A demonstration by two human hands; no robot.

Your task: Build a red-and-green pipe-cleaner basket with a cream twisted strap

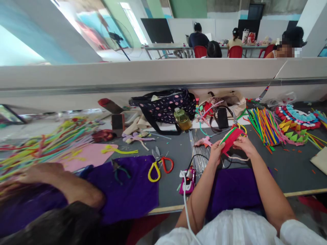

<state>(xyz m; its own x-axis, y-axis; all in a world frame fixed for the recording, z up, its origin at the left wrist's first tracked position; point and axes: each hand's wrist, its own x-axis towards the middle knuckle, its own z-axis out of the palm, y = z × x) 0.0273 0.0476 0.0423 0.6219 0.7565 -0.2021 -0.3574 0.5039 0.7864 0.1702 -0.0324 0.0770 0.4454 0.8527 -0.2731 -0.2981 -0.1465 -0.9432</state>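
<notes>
A flat red craft piece (231,139) with green and pale stripes along its upper edge is held up over the purple cloth (235,190). My left hand (217,151) pinches its left end. At the right end, my right hand (245,146) has its fingers closed on the same piece. A pale strip (238,158) hangs in a curve below it between the hands. To the left of my left hand lie a pink glue gun (204,142) and several clear sticks (199,158). A magenta power strip (187,182) with a white cord is nearer the table edge.
Scissors (159,166) and pliers (120,171) lie to the left, beside a co-worker's arm (74,187). A bottle (182,119) stands before a dotted bag (166,105). Colourful pipe cleaners (267,129) are at the right. The white cord (187,211) crosses the table edge.
</notes>
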